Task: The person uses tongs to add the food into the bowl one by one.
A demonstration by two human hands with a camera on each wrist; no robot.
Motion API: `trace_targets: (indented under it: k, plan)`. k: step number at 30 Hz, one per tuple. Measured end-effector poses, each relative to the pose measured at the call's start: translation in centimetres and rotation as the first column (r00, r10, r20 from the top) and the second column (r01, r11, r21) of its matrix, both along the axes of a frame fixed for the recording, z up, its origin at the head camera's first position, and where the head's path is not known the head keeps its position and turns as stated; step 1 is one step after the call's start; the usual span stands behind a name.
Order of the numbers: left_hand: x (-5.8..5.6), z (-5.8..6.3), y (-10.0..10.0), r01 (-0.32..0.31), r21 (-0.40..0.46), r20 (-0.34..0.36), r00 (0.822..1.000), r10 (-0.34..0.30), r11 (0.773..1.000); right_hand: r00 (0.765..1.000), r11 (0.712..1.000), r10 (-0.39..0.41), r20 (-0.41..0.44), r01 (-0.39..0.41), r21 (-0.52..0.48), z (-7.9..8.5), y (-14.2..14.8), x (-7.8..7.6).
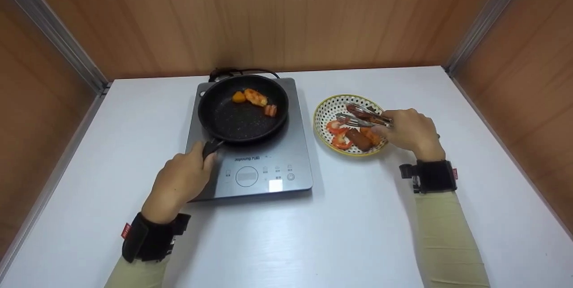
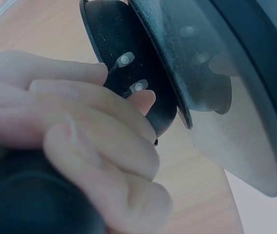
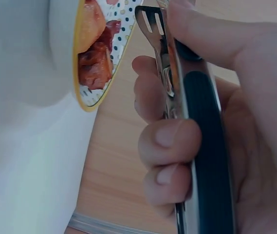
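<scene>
At ten o'clock, a frying pan [image 1: 237, 123] sits on an induction cooktop [image 1: 293, 156], left hand [image 1: 181, 178] gripping its handle [image 1: 212, 147]; at three, the right hand [image 1: 408, 131] holds tongs [image 3: 204, 146] over a dotted bowl [image 1: 318, 133], where off-centre pinching could drop food.

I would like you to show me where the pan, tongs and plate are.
Pan [image 1: 237, 121]: head view, on its bare cooking surface.
Tongs [image 3: 209, 156]: right wrist view, on the dark handle.
Plate [image 1: 321, 120]: head view, on its dotted inner wall.

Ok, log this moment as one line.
left hand: grips pan handle | right hand: holds tongs over dish | pan: food inside, stove beneath
</scene>
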State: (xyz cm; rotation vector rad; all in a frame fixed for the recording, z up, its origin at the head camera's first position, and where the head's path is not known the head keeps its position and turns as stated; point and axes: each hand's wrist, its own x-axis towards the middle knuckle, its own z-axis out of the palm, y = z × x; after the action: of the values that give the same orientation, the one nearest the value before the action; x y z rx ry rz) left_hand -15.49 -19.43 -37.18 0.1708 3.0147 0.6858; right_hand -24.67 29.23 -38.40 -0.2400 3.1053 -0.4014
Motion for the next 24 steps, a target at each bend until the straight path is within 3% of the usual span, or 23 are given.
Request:
trace_targets:
  k: [11, 24]
  plan:
    - [-0.1, -0.1, 0.1, -0.007, 0.001, 0.011, 1.000, 0.007, 1.000, 0.998, 1.000, -0.026, 0.050, 0.026, 0.002, -0.7, -0.2, -0.5]
    - [0.0, -0.1, 0.0, 0.007, 0.003, 0.004, 1.000, -0.007, 1.000, 0.999, 1.000, -0.023, 0.028, 0.023, -0.002, -1.6, -0.9, -0.8]
